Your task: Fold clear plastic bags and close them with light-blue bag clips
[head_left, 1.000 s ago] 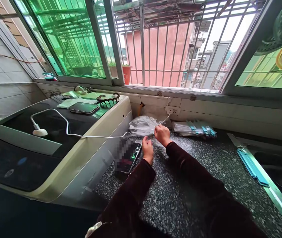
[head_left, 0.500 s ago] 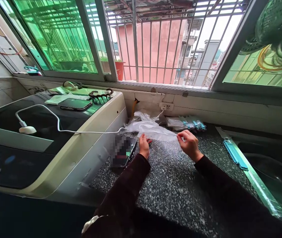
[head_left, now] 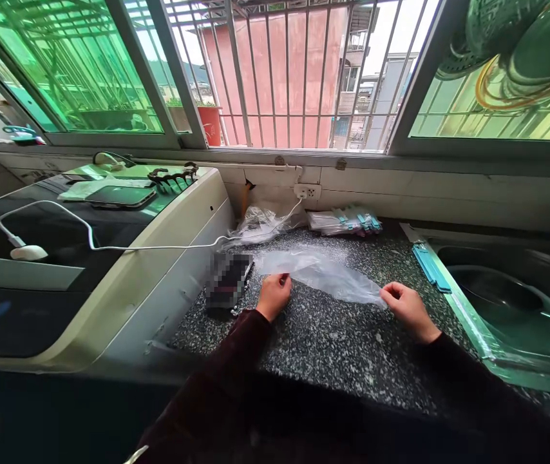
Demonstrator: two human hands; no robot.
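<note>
A speckled counter (head_left: 328,335) is bordered by a washing machine (head_left: 125,277) on the left and a sink (head_left: 471,322) on the right. Over the counter, a clear plastic bag (head_left: 333,274) is stretched out, its right end pinched by the right hand (head_left: 410,310). The left hand (head_left: 274,296) is curled at the near left edge; its grip cannot be told. One bag appears opened out; crumpled plastic (head_left: 260,225) by the wall is left bunched, beside a stacked bundle (head_left: 326,222) with blue strips.
</note>
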